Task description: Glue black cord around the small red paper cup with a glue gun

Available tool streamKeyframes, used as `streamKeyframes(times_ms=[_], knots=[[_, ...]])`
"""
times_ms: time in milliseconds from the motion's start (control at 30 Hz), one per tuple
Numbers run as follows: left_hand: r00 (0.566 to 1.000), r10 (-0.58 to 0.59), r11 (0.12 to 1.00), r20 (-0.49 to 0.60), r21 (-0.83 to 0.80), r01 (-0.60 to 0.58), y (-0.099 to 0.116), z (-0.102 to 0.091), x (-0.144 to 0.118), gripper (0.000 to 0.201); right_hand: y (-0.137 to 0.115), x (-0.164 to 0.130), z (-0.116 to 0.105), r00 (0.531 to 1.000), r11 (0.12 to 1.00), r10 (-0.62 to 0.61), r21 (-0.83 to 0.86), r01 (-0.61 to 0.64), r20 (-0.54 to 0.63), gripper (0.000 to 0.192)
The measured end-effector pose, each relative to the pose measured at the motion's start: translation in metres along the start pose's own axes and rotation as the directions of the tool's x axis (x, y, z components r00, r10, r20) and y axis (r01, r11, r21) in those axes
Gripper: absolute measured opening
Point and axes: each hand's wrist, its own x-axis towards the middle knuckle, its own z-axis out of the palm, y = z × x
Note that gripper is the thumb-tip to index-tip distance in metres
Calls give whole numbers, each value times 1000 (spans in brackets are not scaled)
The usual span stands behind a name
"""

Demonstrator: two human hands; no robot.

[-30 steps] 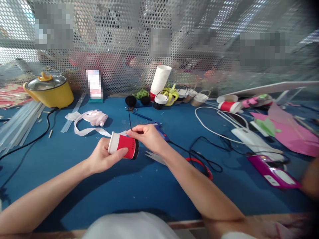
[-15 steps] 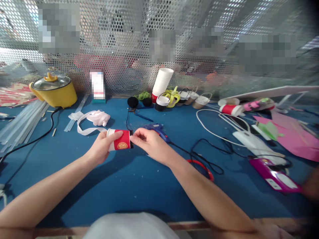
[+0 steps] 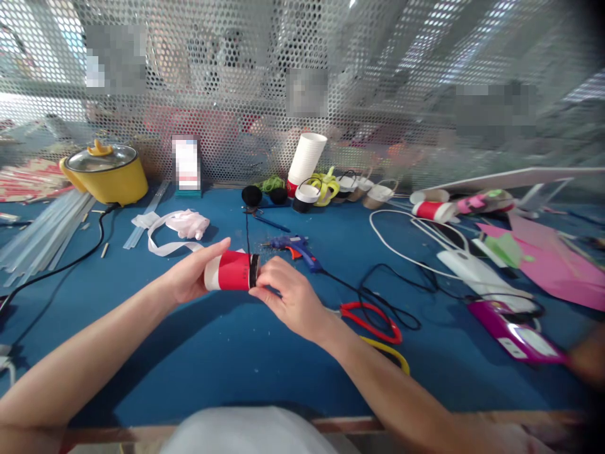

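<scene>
A red and white paper cup (image 3: 234, 271) lies sideways in the air above the blue table, held between my two hands. My left hand (image 3: 196, 271) supports it at the white end, thumb stretched along the top and the other fingers mostly hidden beneath. Black cord is wound in a band (image 3: 254, 271) round the cup's right end. My right hand (image 3: 286, 287) is closed at that end, fingers and thumb on the wound edge. From the cup a strand of black cord (image 3: 247, 233) runs back toward a black yarn ball (image 3: 252, 195).
A blue glue gun (image 3: 297, 246) lies just beyond my right hand, red-handled scissors (image 3: 371, 318) to its right. Behind stand stacked white cups (image 3: 308, 157) and small cup baskets (image 3: 307, 197). Left are pink-white ribbon (image 3: 186, 225), a yellow pot (image 3: 108, 176) and clear glue sticks (image 3: 47, 233).
The cup has turned about its length, so its gold emblem is out of sight. My left thumb has lifted, and my right hand has shifted slightly down, uncovering the glue gun.
</scene>
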Motion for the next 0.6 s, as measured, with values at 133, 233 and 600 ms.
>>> streamKeyframes(times_ms=[133, 233, 600], knots=[[995, 102, 986, 11, 132, -102, -11, -3, 3, 31, 7, -4, 3, 995, 994, 95, 49, -97, 38, 24], [971, 235, 923, 53, 302, -239, -22, -3, 6, 31, 15, -6, 3, 929, 894, 358, 251, -370, 96, 29], [907, 345, 756, 241, 502, -421, -44, -8, 7, 29, 23, -13, 15, 836, 808, 546, 296, -510, -49, 47]])
